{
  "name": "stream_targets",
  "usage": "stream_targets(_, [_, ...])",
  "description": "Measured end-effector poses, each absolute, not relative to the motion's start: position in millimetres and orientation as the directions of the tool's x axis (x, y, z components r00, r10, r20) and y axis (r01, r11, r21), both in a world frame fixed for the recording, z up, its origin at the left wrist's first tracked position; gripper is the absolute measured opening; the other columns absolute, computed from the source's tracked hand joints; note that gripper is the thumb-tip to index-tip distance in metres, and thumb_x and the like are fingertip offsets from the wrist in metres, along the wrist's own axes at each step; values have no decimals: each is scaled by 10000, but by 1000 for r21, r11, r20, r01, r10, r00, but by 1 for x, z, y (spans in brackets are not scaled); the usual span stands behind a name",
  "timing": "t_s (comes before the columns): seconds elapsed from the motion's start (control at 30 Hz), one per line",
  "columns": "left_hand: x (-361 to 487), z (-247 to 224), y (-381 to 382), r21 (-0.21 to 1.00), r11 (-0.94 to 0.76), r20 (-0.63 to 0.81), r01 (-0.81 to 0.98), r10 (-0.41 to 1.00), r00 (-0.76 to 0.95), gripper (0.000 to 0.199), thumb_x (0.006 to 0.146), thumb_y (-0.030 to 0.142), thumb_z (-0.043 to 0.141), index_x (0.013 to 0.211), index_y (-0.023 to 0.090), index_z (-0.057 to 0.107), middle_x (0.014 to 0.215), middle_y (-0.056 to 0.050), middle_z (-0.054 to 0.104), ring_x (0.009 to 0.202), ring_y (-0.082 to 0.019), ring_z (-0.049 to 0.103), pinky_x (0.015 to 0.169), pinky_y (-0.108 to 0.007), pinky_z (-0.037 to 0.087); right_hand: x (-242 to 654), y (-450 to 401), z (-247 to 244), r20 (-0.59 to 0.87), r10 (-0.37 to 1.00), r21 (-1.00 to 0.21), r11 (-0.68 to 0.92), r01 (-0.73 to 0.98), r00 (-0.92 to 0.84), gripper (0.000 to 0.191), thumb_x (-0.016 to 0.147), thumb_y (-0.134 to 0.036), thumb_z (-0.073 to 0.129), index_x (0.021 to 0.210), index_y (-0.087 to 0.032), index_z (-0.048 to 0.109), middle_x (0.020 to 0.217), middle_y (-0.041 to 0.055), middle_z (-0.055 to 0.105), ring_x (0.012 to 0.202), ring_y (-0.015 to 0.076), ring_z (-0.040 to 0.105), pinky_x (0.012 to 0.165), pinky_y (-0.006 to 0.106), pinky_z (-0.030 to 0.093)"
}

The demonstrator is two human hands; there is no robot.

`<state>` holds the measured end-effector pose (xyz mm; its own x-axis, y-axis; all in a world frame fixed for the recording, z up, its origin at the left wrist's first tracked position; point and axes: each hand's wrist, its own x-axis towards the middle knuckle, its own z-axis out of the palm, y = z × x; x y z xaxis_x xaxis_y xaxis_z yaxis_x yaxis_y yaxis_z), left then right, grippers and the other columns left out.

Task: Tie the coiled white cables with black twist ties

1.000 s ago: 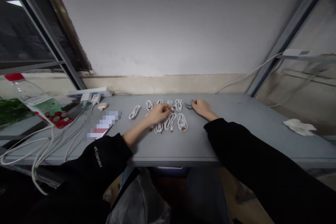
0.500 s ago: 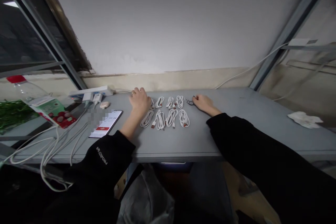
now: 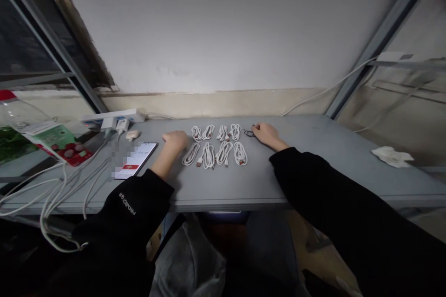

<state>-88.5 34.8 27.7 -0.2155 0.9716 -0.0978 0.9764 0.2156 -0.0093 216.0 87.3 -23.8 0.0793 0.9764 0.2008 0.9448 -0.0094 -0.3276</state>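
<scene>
Several coiled white charging cables lie in two rows on the grey table, among them a front-row cable (image 3: 208, 156) with its plug showing and a back-row cable (image 3: 235, 132) at the right end. Just left of the rows rests my left hand (image 3: 176, 141), fingers curled in, with nothing seen in it. On the other side, my right hand (image 3: 267, 134) is closed at some thin black ties (image 3: 248, 133), which stick out from its fingertips towards the cables. Its grip on them is partly hidden.
A phone (image 3: 136, 161) with a lit screen lies left of my left arm. Beyond it are a power strip (image 3: 130, 115) with chargers, a small pinkish case (image 3: 133, 135), loose white cords and a red and green carton (image 3: 59, 141). Crumpled tissue (image 3: 392, 156) sits far right.
My left hand has come down and left, away from the back-row cable it partly covered, and its fingers are curled lower. My right hand stays at the black ties. The view has shifted slightly.
</scene>
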Motion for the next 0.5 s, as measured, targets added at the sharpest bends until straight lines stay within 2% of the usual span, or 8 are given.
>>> stream_targets(0.1, [-80,33,33,-110,273,-160,956,944,-289,429,796,173,585,1218,129,647,1277,-231,619,1184,-355,583,902,-451,471,217,89,-26,196,978,-340,-5,941,76,359,919,-414,383,887,-186,659,963,125,713,891,272,656,666,322,421])
stream_targets(0.27, [-75,34,27,-119,240,-136,963,957,-256,432,819,143,527,1239,140,628,1334,-210,585,1226,-342,553,949,-442,441,217,88,-26,204,976,-331,-8,944,80,339,913,-408,398,906,-182,650,969,126,709,883,264,653,666,317,419])
stream_targets(0.37, [-74,35,25,-80,248,-4,966,969,-249,470,796,87,503,1256,81,596,1286,-250,600,1212,-366,558,991,-478,390,217,86,-23,215,974,-314,0,949,71,309,908,-382,413,893,-175,642,959,136,705,857,260,649,662,319,417])
stream_targets(0.5, [-69,39,23,90,296,279,951,909,-309,448,864,66,366,1287,-18,490,1222,-292,602,1172,-350,580,999,-449,370,214,78,-16,284,955,-317,10,948,85,318,928,-395,399,949,-167,619,921,137,695,828,258,636,701,331,423])
